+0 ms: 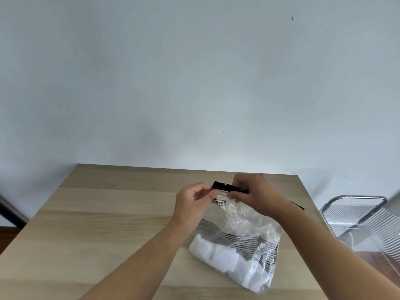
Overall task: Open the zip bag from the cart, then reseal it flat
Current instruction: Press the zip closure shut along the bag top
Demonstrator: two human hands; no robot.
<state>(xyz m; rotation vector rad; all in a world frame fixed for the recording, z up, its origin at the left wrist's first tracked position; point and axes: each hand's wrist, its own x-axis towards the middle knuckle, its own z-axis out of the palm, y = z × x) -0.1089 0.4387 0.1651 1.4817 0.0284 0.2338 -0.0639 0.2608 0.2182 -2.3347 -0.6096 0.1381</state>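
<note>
A clear zip bag (242, 230) with black stripes and a black zip strip along its top lies on the wooden table (108, 224), with white folded contents in its lower part. My left hand (194, 202) pinches the bag's top edge just below the black strip, at its left. My right hand (255, 193) grips the same top edge at the right, fingers over the strip. The two hands are close together, holding the bag's mouth raised off the table. I cannot tell if the seal is parted.
A metal wire cart (363, 215) stands to the right of the table, with a clear plastic item on it. A pale wall rises behind the table's far edge. A dark bar shows at the far left.
</note>
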